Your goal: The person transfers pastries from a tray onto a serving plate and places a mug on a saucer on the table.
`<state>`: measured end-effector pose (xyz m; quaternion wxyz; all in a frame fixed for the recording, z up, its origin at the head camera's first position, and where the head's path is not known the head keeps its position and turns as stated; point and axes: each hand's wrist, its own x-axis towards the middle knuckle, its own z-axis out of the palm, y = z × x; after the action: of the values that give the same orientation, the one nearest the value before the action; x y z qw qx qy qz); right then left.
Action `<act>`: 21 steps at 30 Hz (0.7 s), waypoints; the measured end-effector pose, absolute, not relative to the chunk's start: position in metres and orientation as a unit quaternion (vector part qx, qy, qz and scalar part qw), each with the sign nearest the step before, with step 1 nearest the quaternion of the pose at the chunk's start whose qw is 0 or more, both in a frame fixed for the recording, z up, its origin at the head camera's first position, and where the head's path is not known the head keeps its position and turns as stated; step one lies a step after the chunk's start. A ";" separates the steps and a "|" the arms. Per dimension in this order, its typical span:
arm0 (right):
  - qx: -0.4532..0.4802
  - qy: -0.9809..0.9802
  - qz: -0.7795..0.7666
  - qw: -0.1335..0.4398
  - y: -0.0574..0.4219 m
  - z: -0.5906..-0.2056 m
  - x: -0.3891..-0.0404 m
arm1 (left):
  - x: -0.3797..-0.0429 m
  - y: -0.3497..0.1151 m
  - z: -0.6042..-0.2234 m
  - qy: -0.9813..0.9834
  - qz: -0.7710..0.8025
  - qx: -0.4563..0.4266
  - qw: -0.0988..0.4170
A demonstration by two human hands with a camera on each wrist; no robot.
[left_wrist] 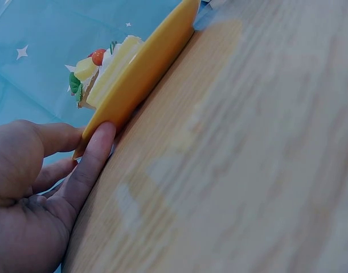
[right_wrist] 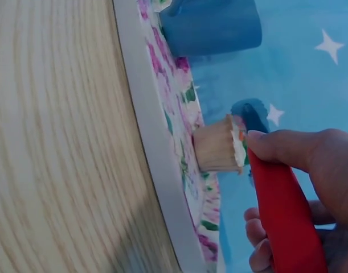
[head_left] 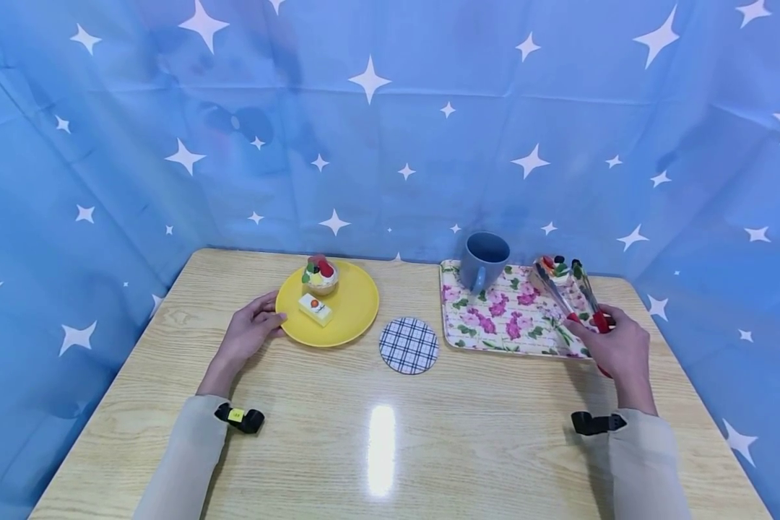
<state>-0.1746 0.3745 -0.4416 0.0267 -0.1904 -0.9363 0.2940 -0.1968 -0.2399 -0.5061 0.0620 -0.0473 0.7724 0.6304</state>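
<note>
At the left side of the table my left hand (head_left: 250, 332) holds the rim of a yellow plate (head_left: 357, 303) between thumb and fingers. On that plate sit a fruit-topped cupcake (head_left: 321, 276) and a small rectangular cake slice (head_left: 315, 309). My right hand (head_left: 620, 347) grips red-handled tongs (head_left: 601, 322) over the right part of a floral tray (head_left: 474, 321). The spread tong arms straddle a second fruit-topped cupcake (right_wrist: 213, 147), which stands on the tray; contact with it cannot be made out.
A blue mug (head_left: 485, 258) stands at the tray's back left. Between plate and tray lies a round checked coaster (head_left: 409, 345). The wooden table (head_left: 312, 440) ends at a blue starry curtain (head_left: 403, 130) behind and at both sides.
</note>
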 end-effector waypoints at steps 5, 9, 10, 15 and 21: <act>-0.193 -0.936 0.295 0.020 0.376 -0.446 -0.178 | -0.196 -0.241 -0.506 0.774 0.627 -0.052 0.063; -0.193 -0.935 0.297 0.017 0.378 -0.449 -0.182 | -0.196 -0.241 -0.506 0.771 0.632 -0.051 0.065; -0.193 -0.935 0.298 0.014 0.378 -0.448 -0.183 | -0.196 -0.240 -0.506 0.769 0.634 -0.050 0.065; -0.201 -0.929 0.311 0.003 0.377 -0.446 -0.186 | -0.197 -0.240 -0.507 0.766 0.638 -0.047 0.068; -0.200 -0.930 0.309 -0.008 0.376 -0.449 -0.192 | -0.198 -0.240 -0.506 0.768 0.635 -0.047 0.065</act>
<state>-0.1918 0.3764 -0.4489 -0.0081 -0.2001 -0.9297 0.3092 -0.1977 -0.2397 -0.5061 0.0647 -0.0469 0.7684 0.6349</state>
